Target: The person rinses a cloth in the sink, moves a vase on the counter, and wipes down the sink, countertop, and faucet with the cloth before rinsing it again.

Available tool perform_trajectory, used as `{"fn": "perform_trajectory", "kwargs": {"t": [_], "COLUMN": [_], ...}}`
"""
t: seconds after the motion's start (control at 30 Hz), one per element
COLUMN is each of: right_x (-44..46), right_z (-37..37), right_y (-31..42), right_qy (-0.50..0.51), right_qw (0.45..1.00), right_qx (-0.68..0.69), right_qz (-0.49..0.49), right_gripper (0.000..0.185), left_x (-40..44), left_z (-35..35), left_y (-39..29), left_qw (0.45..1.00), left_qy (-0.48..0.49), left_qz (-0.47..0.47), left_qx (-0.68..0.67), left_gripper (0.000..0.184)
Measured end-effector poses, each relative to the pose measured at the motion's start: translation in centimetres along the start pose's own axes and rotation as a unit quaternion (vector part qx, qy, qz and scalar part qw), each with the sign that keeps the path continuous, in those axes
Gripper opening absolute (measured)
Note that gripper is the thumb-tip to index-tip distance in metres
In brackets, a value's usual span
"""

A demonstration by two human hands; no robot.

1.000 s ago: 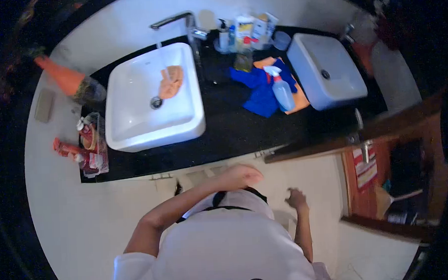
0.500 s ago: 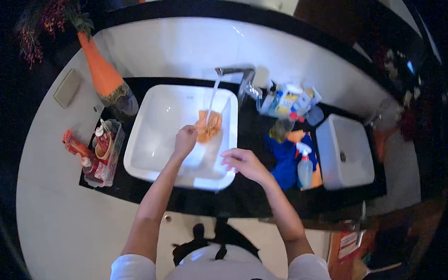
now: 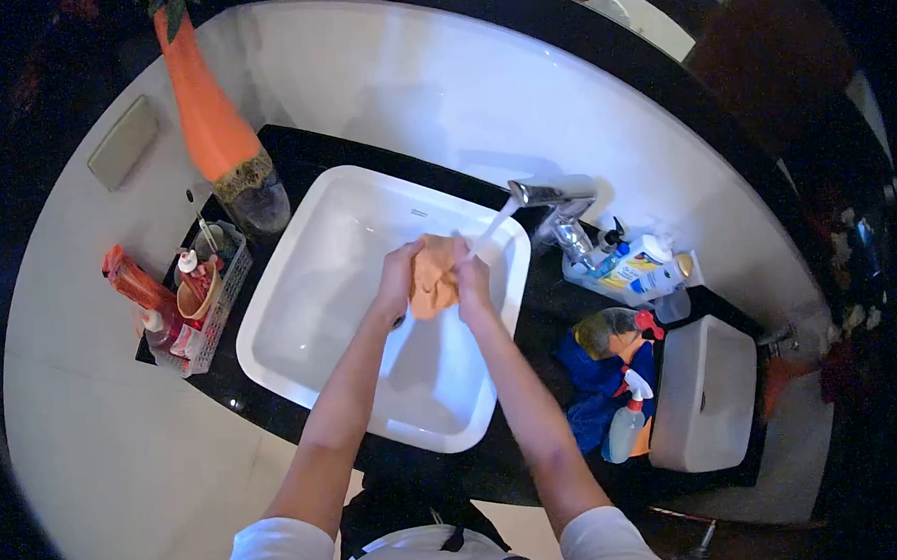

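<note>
An orange cloth [image 3: 433,279] is held crumpled between both hands above the white sink basin [image 3: 299,287]. My left hand [image 3: 398,279] grips its left side with closed fingers. On the cloth's right side, my right hand [image 3: 471,277] is closed on it, close under the running stream. Water [image 3: 492,230] flows from the chrome faucet [image 3: 555,197] at the basin's back right. The drain is mostly hidden behind my left hand.
A basket of bottles [image 3: 204,301] and an orange vase [image 3: 217,130] stand left. On the right are toiletries [image 3: 643,269], a yellowish bottle [image 3: 606,333], blue cloths [image 3: 590,419], a spray bottle [image 3: 627,422] and a smaller basin [image 3: 704,399].
Both hands have come to the basin, and the cloth has been lifted off its bottom and is now held between them. The view has shifted and tilted.
</note>
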State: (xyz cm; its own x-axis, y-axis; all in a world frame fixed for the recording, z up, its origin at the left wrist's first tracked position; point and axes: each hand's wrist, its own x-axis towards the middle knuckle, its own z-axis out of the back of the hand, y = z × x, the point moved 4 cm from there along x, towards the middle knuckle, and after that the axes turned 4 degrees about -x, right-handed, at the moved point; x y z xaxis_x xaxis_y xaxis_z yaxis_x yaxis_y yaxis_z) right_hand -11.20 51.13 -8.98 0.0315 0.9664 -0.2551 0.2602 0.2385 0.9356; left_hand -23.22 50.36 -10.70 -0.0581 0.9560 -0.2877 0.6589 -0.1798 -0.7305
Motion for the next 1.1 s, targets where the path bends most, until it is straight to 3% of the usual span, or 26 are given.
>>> {"fn": "perform_trajectory", "kwargs": {"t": [0.03,0.07,0.1,0.13,0.2,0.23,0.27,0.37,0.4,0.43,0.5,0.53,0.57,0.6,0.67,0.7,0.73,0.77,0.8,0.83,0.87,0.9,0.93,0.97,1.03,1.1], "right_x": [-0.6,-1.5,-3.0,-6.0,-3.9,-3.1,-1.6,0.3,-0.7,-1.2,-4.1,-2.0,-0.2,1.6,2.0,1.6,1.1,0.1,-1.5,-2.9,-2.8,-2.9,-3.1,-2.2,1.6,0.0], "right_z": [-0.9,-1.5,-2.3,-4.5,-3.4,-2.7,-2.4,-1.6,-1.8,-2.5,-4.4,-3.0,-2.3,-1.2,-0.7,-0.7,-0.4,-0.7,-2.4,-3.8,-3.7,-3.9,-3.9,-3.8,-1.8,-2.1], "right_y": [-0.3,0.2,0.7,2.5,1.9,1.7,2.3,1.8,1.2,1.2,2.1,1.5,2.3,3.2,4.7,5.0,4.4,3.2,2.0,1.6,1.6,2.0,2.2,2.5,1.5,0.3], "right_qy": [0.003,-0.037,-0.072,-0.048,-0.028,-0.014,-0.087,-0.071,-0.041,-0.04,-0.03,-0.01,-0.014,-0.05,-0.09,-0.057,-0.022,-0.023,-0.003,0.019,0.019,0.015,0.012,0.012,-0.058,-0.076], "right_qw": [1.0,0.983,0.934,0.837,0.829,0.822,0.874,0.904,0.866,0.864,0.765,0.846,0.846,0.85,0.849,0.939,0.989,0.988,0.946,0.873,0.873,0.833,0.791,0.793,0.893,0.894], "right_qx": [-0.007,-0.121,-0.231,-0.322,-0.339,-0.351,-0.425,-0.323,-0.324,-0.329,-0.375,-0.325,-0.325,-0.346,-0.366,-0.241,-0.111,-0.12,-0.217,-0.305,-0.306,-0.352,-0.396,-0.396,-0.427,-0.411], "right_qz": [-0.001,0.133,0.263,0.44,0.444,0.448,0.22,0.271,0.38,0.379,0.524,0.422,0.423,0.395,0.37,0.239,0.094,0.092,0.24,0.381,0.38,0.426,0.465,0.463,0.132,0.161], "right_gripper": [0.044,0.035,0.026,0.022,0.022,0.022,0.021,0.018,0.015,0.015,0.011,0.005,0.005,0.005,0.006,0.009,0.012,0.012,0.018,0.024,0.024,0.024,0.025,0.025,0.021,0.025], "left_x": [0.7,1.2,1.5,1.7,1.4,0.1,-1.3,-0.2,1.0,2.6,1.8,0.8,0.3,0.0,-0.2,0.2,0.7,0.9,1.4,1.9,1.9,0.9,-0.8,-2.4,0.0,1.4], "left_z": [0.5,1.3,2.1,1.9,0.8,-0.3,-1.4,-1.2,0.1,1.8,1.2,0.2,-0.5,-0.8,-0.7,-0.3,0.3,0.5,0.8,0.2,0.1,-0.6,-1.9,-2.3,-1.1,0.4], "left_y": [0.6,1.8,2.9,3.1,2.8,1.8,0.6,1.3,2.6,3.1,2.9,1.8,1.0,0.3,0.1,-0.2,0.5,1.9,3.6,3.1,3.3,2.3,0.2,-0.1,2.2,5.6], "left_qw": [1.0,0.998,0.991,0.991,0.996,0.996,0.993,0.993,0.993,0.979,0.885,0.957,0.993,0.993,0.99,0.99,0.981,0.974,0.967,0.975,0.938,0.882,0.977,0.978,0.979,0.978], "left_qy": [-0.003,-0.039,-0.075,-0.079,-0.029,-0.011,0.009,-0.037,-0.035,0.033,0.096,0.056,0.015,0.018,0.052,0.055,0.08,0.094,0.107,0.187,0.229,0.245,0.152,0.043,0.062,0.083], "left_qz": [-0.001,0.036,0.075,0.077,-0.037,0.019,0.074,0.114,0.114,-0.082,-0.264,-0.14,-0.016,-0.015,0.128,0.128,0.179,0.206,0.233,-0.059,-0.201,-0.345,-0.073,0.202,0.193,0.19], "left_qx": [-0.007,0.039,0.085,0.077,0.075,0.084,0.095,-0.018,-0.024,0.182,0.371,0.246,0.113,0.112,0.007,0.003,0.001,-0.003,-0.006,0.106,0.164,0.208,0.127,0.034,0.007,-0.027], "left_gripper": [0.03,0.032,0.034,0.034,0.038,0.039,0.041,0.036,0.036,0.037,0.039,0.039,0.04,0.04,0.043,0.043,0.043,0.043,0.043,0.042,0.042,0.042,0.04,0.038,0.037,0.036]}}
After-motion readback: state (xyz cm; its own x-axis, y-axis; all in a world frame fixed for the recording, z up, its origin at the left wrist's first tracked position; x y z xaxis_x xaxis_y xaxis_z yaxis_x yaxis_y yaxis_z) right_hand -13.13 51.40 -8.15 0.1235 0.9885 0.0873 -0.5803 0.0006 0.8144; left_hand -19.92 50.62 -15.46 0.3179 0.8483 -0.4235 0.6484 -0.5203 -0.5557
